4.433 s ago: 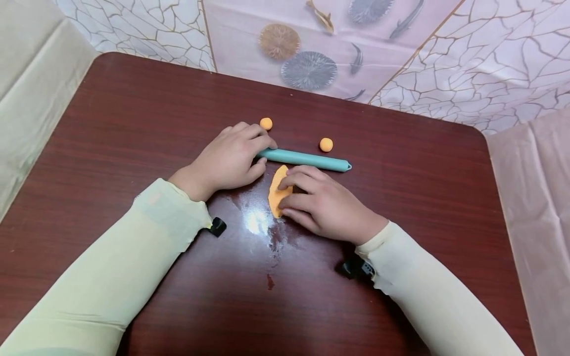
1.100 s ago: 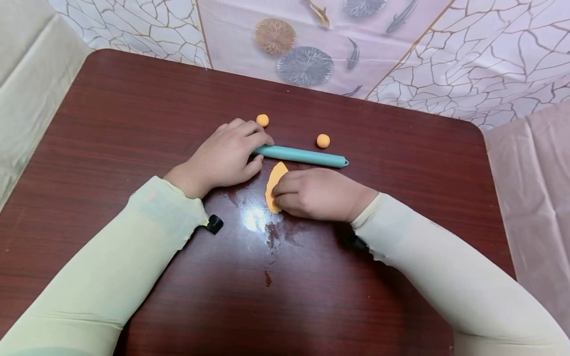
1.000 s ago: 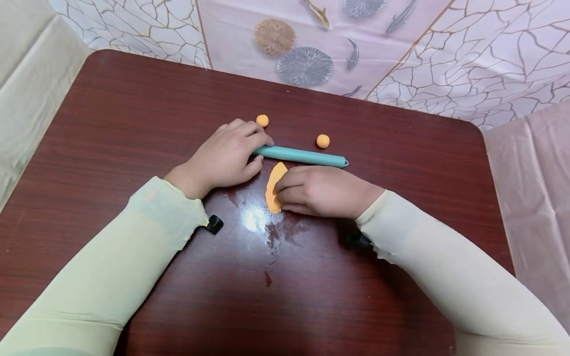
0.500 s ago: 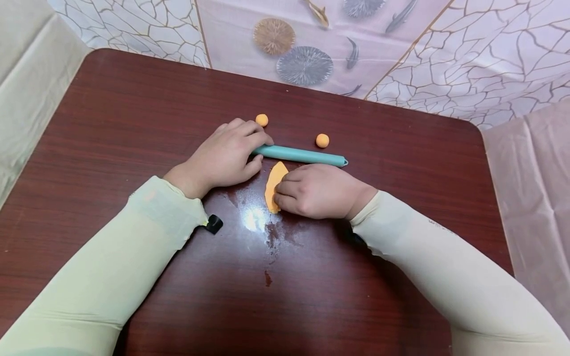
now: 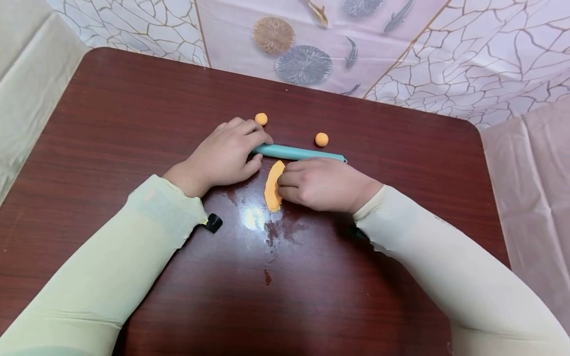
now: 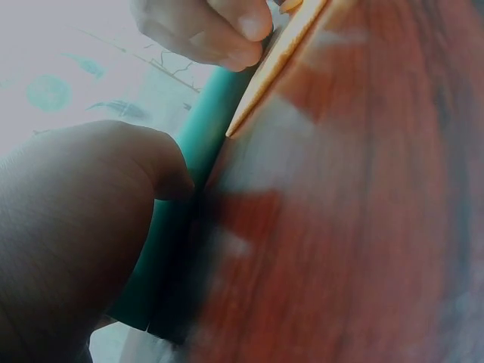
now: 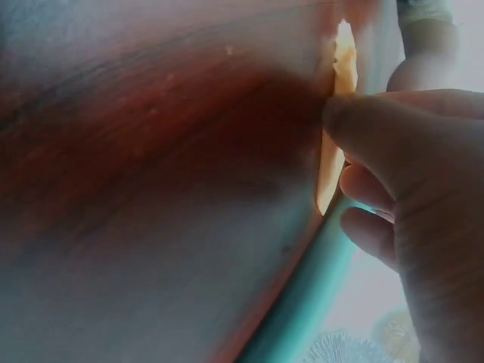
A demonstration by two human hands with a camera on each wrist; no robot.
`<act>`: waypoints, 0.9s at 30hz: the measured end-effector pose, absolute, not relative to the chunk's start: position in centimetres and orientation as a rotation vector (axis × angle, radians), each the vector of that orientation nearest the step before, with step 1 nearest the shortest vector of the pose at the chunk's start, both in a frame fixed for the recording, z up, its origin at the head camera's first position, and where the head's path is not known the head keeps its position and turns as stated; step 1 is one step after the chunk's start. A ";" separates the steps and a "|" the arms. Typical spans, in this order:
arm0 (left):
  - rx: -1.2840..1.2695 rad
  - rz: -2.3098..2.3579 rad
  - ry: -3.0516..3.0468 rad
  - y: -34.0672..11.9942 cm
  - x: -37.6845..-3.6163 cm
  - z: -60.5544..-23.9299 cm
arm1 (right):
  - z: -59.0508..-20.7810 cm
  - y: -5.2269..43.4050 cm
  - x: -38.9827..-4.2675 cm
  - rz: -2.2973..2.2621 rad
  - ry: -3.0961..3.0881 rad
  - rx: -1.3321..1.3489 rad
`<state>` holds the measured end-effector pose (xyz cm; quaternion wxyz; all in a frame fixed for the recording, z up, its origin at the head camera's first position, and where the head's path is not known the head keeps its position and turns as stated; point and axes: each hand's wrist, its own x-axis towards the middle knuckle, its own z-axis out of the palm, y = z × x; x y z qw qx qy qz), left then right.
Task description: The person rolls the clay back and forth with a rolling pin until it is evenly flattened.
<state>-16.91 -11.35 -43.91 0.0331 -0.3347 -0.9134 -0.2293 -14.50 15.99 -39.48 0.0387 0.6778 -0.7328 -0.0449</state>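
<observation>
A flat, elongated piece of orange modelling clay [image 5: 273,190] lies on the table in the middle of the head view. My right hand [image 5: 327,185] pinches its right edge, thumb and fingertips close together. From the right wrist view, the thumb presses against the thin clay strip [image 7: 329,170]. Beyond the clay lies a slim teal rolling pin [image 5: 298,152] with a small loop at its right end. Its left end is gripped by my left hand [image 5: 222,153], which hides that end in the head view. In the left wrist view, the thumb lies along the rolling pin [image 6: 204,136].
Two small orange clay balls, a left ball [image 5: 261,118] and a right ball [image 5: 321,139], sit beyond the rolling pin. A whitish smear [image 5: 254,217] marks the dark wooden table [image 5: 200,296] near the clay. Patterned cloth [image 5: 356,44] hangs behind the table.
Earlier my right fingers spread over the clay; now they are bunched at its right edge, and have just shifted slightly away from me. My left hand stays on the rolling pin.
</observation>
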 end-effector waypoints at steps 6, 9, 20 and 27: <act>-1.029 -0.712 -2.813 -11.3 -17.0 -43.9 | -40.1 16.0 -14.2 -0.133 -2.195 2.037; -1.028 -0.713 -2.818 -11.3 -16.9 -43.9 | -40.2 16.2 -14.2 -0.092 -2.237 2.040; -1.028 -0.707 -2.812 -11.3 -16.9 -43.9 | -39.9 15.5 -14.5 -0.219 -2.102 2.024; -1.028 -0.706 -2.824 -11.4 -17.0 -44.0 | -40.2 15.7 -14.4 -0.209 -2.107 2.022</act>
